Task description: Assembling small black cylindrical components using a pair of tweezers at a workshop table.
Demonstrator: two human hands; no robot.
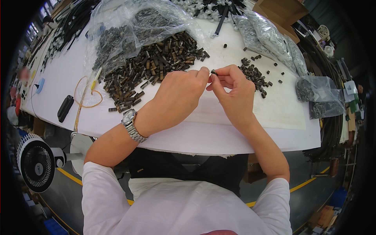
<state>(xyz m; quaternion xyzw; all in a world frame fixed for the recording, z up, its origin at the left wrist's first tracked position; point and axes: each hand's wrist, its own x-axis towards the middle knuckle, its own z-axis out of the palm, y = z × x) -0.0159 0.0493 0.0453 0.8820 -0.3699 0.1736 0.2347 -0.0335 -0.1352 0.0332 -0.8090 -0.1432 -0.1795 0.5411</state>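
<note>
Above the near part of the white table [219, 135], both my hands meet fingertip to fingertip. My right hand [239, 96] pinches a small dark ring-like piece [214, 72] between thumb and forefinger. Closed in a pinch against it is my left hand [178, 98], whose back hides whatever lies in its fingers. Beyond and left of it spreads a large heap of short brown-black pieces [156, 60]. A smaller pile of little dark ring-like pieces [254, 74] lies just past my right hand, with several scattered loose around it.
Clear plastic bags [117, 43] cover the heap's far side. More plastic packs [270, 39] and a cardboard box [284, 15] stand far right; filled bags [319, 96] lie at the right edge. On the left are a black case [65, 108], a yellow pen [96, 79] and a fan [38, 166].
</note>
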